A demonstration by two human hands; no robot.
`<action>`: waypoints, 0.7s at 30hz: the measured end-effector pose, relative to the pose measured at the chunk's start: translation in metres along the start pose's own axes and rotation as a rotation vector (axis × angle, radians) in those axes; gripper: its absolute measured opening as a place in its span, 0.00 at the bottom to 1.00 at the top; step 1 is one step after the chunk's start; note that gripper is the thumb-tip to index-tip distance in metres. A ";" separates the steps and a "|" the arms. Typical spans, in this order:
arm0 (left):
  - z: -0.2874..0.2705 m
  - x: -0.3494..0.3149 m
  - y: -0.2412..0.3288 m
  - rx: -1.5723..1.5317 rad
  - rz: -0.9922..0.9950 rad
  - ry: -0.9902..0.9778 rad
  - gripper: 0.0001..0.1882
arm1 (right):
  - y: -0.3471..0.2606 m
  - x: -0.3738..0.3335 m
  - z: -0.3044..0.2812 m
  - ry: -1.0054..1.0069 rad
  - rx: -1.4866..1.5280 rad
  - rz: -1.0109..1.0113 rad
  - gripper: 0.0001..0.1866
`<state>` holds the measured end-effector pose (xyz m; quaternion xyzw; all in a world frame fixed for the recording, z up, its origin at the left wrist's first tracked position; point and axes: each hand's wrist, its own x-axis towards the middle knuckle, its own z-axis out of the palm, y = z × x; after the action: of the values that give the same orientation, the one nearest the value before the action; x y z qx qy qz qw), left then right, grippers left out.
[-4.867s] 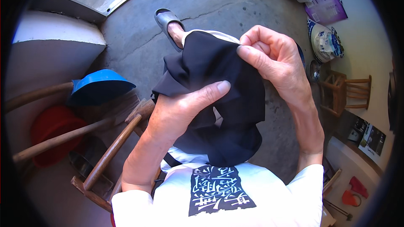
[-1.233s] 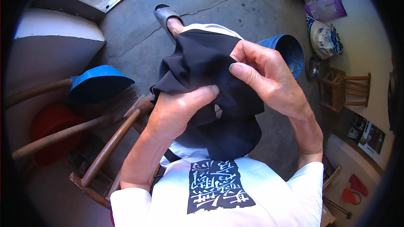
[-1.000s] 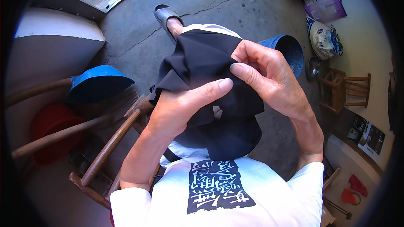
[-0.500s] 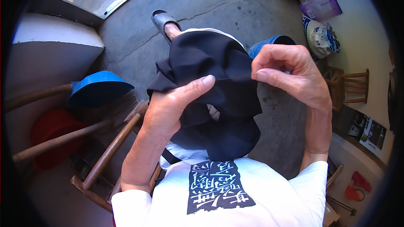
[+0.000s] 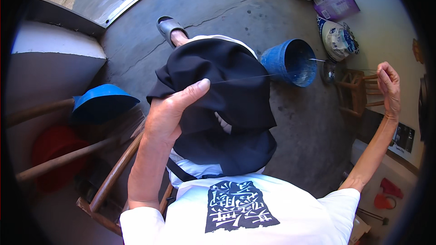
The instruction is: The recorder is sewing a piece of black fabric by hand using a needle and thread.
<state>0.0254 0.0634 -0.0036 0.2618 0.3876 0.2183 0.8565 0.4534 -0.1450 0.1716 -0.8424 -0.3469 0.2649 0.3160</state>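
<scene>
A black cloth point(image 5: 218, 104) lies bunched over my lap. My left hand point(image 5: 170, 111) grips its left side, thumb pressed on top near the middle. A thin thread point(image 5: 254, 78) runs taut from the cloth by my thumb out to the right. My right hand point(image 5: 389, 88) is stretched far right and raised, fingers pinched on the end of that thread; whether a needle is there is too small to tell.
A blue bucket point(image 5: 290, 61) stands on the concrete floor just right of my knee. A blue bowl point(image 5: 102, 102) and a red basin point(image 5: 50, 154) sit at left by a wooden chair frame point(image 5: 113, 177). A small wooden stool point(image 5: 359, 90), bags and pots stand at right.
My right hand has left the cloth and swung far out to the right, drawing the thread tight. My left hand stays on the cloth.
</scene>
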 end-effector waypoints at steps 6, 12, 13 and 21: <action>-0.002 0.006 0.002 -0.043 -0.051 0.008 0.23 | 0.052 -0.012 -0.064 0.104 -0.127 0.116 0.05; -0.013 0.015 0.001 -0.082 -0.149 0.068 0.23 | 0.106 -0.011 -0.088 0.137 -0.326 0.172 0.08; -0.014 0.017 0.000 -0.088 -0.149 0.102 0.23 | 0.115 -0.012 -0.095 0.151 -0.342 0.163 0.08; -0.014 0.018 0.000 -0.073 -0.181 0.098 0.20 | 0.148 -0.037 -0.109 0.386 -0.381 0.184 0.07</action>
<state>0.0257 0.0775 -0.0214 0.1835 0.4430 0.1663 0.8616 0.5647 -0.2935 0.1457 -0.9494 -0.2458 0.0571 0.1869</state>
